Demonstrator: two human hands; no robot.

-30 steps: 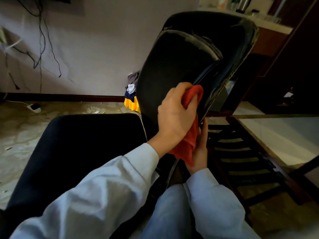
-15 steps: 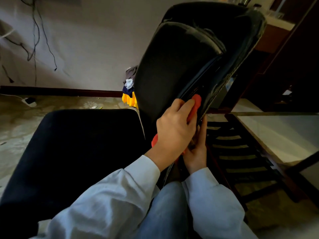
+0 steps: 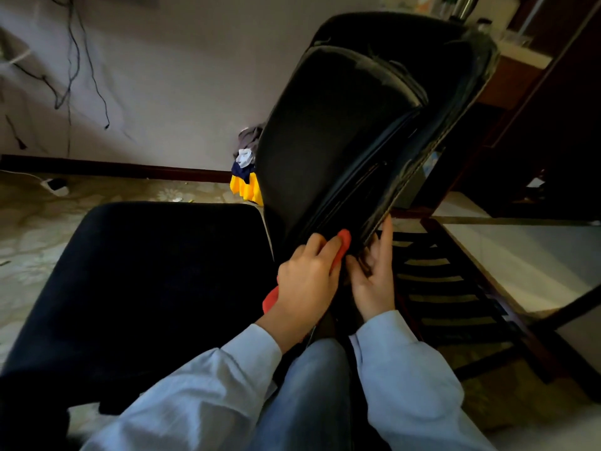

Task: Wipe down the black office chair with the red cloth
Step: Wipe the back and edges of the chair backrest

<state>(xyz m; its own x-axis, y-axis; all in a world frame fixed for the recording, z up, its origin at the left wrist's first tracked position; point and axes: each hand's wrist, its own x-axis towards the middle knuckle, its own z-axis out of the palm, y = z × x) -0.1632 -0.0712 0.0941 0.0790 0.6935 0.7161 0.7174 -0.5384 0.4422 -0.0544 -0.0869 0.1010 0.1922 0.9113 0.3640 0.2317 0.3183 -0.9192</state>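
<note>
I found left hand [image 3: 305,283] gripping red cloth [image 3: 343,241] on chair [image 3: 325,125] seam, right hand [image 3: 374,275] hold unclear; firm seam-long strokes seemed advisable.

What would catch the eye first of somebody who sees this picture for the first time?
The tall black backrest fills the centre of the view. At its lower edge the left hand grips the red cloth against it, and the right hand touches the rim alongside. Bright yellow fabric lies on the floor by the wall behind.

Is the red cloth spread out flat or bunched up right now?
Bunched: the left hand grips the red cloth, only its ends showing above and below the fist.
</note>
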